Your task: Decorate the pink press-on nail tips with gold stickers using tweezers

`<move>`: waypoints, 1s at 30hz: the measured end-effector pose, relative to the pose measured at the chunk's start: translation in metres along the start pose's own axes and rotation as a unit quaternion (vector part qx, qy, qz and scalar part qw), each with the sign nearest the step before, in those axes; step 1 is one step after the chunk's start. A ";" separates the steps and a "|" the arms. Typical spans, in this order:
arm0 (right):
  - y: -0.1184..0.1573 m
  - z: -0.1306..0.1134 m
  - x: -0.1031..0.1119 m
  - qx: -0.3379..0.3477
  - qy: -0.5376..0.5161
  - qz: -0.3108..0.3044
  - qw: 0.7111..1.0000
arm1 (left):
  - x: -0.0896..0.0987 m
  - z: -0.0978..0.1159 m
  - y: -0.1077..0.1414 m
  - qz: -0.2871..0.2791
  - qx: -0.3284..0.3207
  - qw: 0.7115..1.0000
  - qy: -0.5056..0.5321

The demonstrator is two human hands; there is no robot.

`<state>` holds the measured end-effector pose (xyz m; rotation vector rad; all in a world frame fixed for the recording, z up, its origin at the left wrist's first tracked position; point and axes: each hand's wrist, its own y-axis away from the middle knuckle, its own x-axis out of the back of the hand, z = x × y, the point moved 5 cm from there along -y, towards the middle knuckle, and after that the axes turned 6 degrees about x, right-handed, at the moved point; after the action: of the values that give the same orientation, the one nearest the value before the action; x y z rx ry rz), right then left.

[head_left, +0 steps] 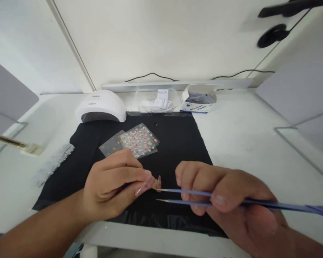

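Note:
Over the black mat (177,143), my left hand (115,182) is closed in a pinch, its long pink nails pointing right. Between thumb and forefinger it grips a small false nail (158,183), pinkish and clear, by a yellowish piece at its base; what that piece is I cannot make out. My right hand (226,193) is closed around blue-purple tweezers (196,192). Their two tips are apart, with the upper one touching or very near the false nail. Whether anything sits on the tips is too small to tell.
Nail sticker sheets (139,139) lie behind my left hand. A white nail lamp (102,105), a clear tray (157,104) of packets and an alcohol pad box (198,100) line the back. A clear strip (55,161) and a gold-and-cream object (21,145) are left.

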<state>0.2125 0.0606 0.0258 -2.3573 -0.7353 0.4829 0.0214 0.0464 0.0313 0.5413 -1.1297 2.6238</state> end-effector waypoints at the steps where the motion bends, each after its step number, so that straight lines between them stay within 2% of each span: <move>1: 0.001 -0.001 0.000 -0.006 0.009 0.002 1.000 | 0.000 0.000 0.000 -0.015 0.006 1.000 0.007; 6: -0.001 -0.001 0.002 -0.061 -0.028 0.031 0.997 | -0.003 0.000 -0.001 -0.085 0.034 0.994 0.067; 10: -0.002 0.006 0.001 -0.105 -0.093 0.031 0.990 | -0.008 -0.001 0.000 -0.113 0.033 0.990 0.081; 17: 0.001 0.015 -0.001 -0.134 -0.133 0.028 0.982 | -0.006 -0.003 0.005 -0.096 0.005 0.995 0.037; 23: 0.009 0.016 0.001 -0.158 -0.132 0.066 0.976 | -0.006 -0.002 0.004 -0.081 0.001 0.997 0.009; 30: 0.006 0.014 0.001 -0.163 -0.127 0.082 0.975 | -0.007 0.000 0.005 -0.080 -0.009 0.997 -0.012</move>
<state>0.2079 0.0636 0.0112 -2.7102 -0.7874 0.7990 0.0261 0.0424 0.0247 0.6336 -1.0687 2.4748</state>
